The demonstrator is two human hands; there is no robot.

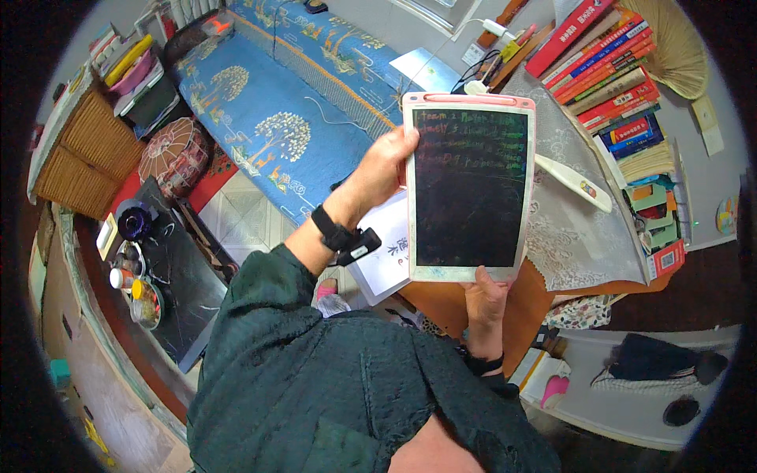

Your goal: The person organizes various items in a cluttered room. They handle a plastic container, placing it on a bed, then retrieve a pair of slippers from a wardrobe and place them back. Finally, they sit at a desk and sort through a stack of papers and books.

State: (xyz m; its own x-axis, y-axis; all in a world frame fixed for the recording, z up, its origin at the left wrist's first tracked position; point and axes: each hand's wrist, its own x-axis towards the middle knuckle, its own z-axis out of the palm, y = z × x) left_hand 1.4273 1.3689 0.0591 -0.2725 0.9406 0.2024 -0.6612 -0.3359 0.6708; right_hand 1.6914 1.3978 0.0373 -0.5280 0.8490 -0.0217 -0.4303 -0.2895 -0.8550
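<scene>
An LCD writing tablet with a pink and white frame (470,195) is held up before me, its dark screen bearing several lines of coloured handwriting. My left hand (387,156) grips its upper left edge, the thumb on the front. At the bottom edge my right hand (487,295) holds the frame, thumb in front and fingers mostly hidden behind. A pink stylus (470,100) lies in the slot along the tablet's top. Partly behind the tablet are white sheets of paper (384,251) with writing on them. Each wrist wears a black strap.
The wooden desk (526,313) has a lace-patterned cover (568,236), a white paddle-shaped object (576,184) and a row of books (603,65). A blue patterned sofa (260,118) stands beyond. On the left, a dark table (189,290) carries jars (145,304).
</scene>
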